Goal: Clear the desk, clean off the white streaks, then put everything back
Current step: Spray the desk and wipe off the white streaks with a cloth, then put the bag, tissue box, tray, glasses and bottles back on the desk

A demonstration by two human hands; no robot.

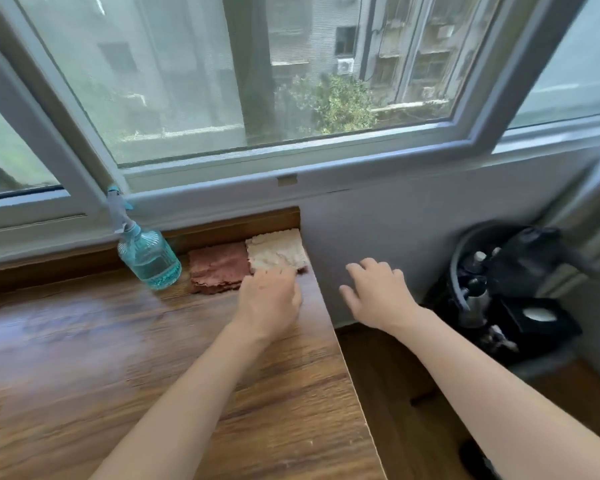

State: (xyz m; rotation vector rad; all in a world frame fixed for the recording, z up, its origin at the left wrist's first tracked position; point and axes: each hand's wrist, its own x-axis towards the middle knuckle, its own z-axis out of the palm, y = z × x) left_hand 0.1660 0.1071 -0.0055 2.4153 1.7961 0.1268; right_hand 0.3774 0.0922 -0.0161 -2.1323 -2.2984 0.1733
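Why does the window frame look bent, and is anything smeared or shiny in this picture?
Head view: the wide-angle lens bows the grey window frame; daylight leaves a pale sheen on the brown wooden desk; the black clutter on the floor and the clear blue spray bottle look motion-smeared; the left hand blurs at its fingertips.

Daylit sliding window [243,84], pale wall [413,237] beneath, wooden floor [395,368].
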